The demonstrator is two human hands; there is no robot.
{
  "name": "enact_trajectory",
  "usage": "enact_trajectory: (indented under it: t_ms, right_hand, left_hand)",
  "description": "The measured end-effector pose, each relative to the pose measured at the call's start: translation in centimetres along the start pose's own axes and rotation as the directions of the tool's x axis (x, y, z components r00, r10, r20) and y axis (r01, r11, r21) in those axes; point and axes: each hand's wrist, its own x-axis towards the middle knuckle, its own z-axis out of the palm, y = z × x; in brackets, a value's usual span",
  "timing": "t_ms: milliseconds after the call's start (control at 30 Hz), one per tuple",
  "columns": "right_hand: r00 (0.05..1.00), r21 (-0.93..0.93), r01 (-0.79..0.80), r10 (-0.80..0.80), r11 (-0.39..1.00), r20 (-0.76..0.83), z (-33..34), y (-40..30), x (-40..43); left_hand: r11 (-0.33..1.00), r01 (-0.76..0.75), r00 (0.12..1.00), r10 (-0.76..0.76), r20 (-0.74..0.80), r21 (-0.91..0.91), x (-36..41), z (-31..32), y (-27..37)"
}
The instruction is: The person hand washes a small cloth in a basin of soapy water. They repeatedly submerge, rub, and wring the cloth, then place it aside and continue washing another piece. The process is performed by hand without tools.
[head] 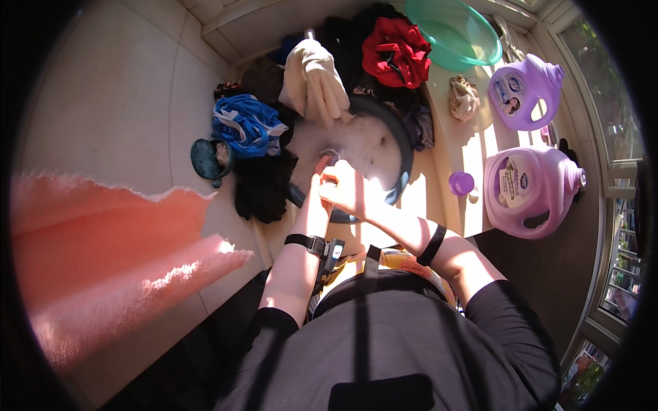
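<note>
A dark blue basin (406, 149) holds water covered with white suds (380, 141). Over its near left part, my left hand (323, 174) and my right hand (345, 187) are close together. A small bit of pale, wet fabric (331, 153) shows at the fingers of my left hand; most of it is hidden. My right hand is curled beside the left, and sunlight washes out its fingers, so its hold cannot be made out. A cream towel-like cloth (313, 77) hangs over the basin's far edge.
Blue-and-white clothing (247, 126), black clothing (262, 190) and a red garment (396, 51) surround the basin. A green plastic basin (457, 36), a crumpled beige cloth (464, 97), a purple detergent jug (524, 92), a pink detergent jug (529, 190) and a purple cap (461, 183) are at right. Pink fleecy fabric (113, 241) hangs left.
</note>
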Motion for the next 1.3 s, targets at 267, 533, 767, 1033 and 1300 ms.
enact_trajectory:
  t_ms: [267,533,767,1033,1300]
  right_hand:
    - [0.971,-0.036,-0.07,0.059,0.997,-0.233,-0.1,0.8,1.9]
    - [0.904,-0.263,-0.268,0.147,0.927,-0.402,-0.3,6.1,4.1]
    - [0.954,0.186,-0.24,0.267,0.953,-0.138,0.7,11.8,3.9]
    - [0.999,0.088,-0.029,0.027,0.996,0.024,-0.1,5.7,1.8]
    - [0.996,-0.391,0.058,-0.082,0.918,-0.045,0.3,2.0,1.6]
  left_hand:
    - [0.999,0.028,0.984,-0.02,0.179,-0.042,-0.6,1.7,-0.2]
    - [0.93,-0.142,0.955,0.218,-0.2,0.338,-2.0,5.2,-1.0]
    - [0.803,-0.135,0.98,0.195,-0.042,0.58,-3.6,3.1,-1.6]
    - [1.0,0.007,0.99,-0.006,-0.137,0.009,-0.5,0.6,-0.3]
    - [0.993,0.104,0.99,-0.108,-0.087,-0.054,0.6,1.0,0.4]
